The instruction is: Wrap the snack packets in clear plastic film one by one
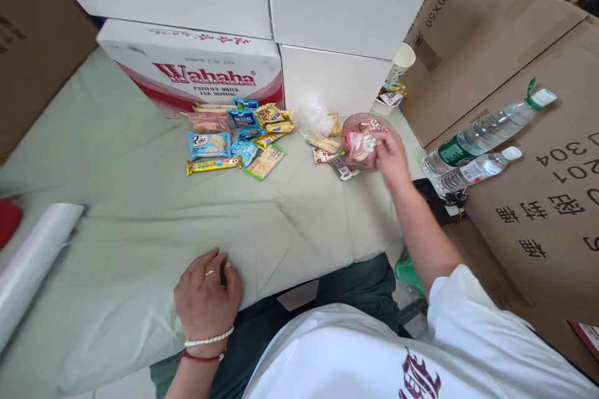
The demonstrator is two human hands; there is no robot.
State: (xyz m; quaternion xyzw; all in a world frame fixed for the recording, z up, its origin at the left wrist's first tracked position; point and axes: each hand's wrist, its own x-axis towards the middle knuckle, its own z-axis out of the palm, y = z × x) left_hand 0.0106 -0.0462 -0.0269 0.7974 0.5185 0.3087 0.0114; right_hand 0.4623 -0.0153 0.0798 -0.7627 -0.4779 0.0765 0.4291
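Nearest, the left grip (pixel 208 290) rests palm-down on the wrinkled pale green cloth of the surface (pixel 294 218), fingers bent; whether they close on anything I cannot tell. Well beyond it lie glossy, crimped snack packets (pixel 210 144), backed by a flat-sided printed carton (pixel 201 78). The surface's near edge runs just beside the left grip, and smooth folds of bare cloth open between both grips. The right grip (pixel 393 159) has its fingers pinched on a crinkly pink-and-clear wrapped snack (pixel 362 148), at the fingertips, before a round translucent pink bowl (pixel 392 126).
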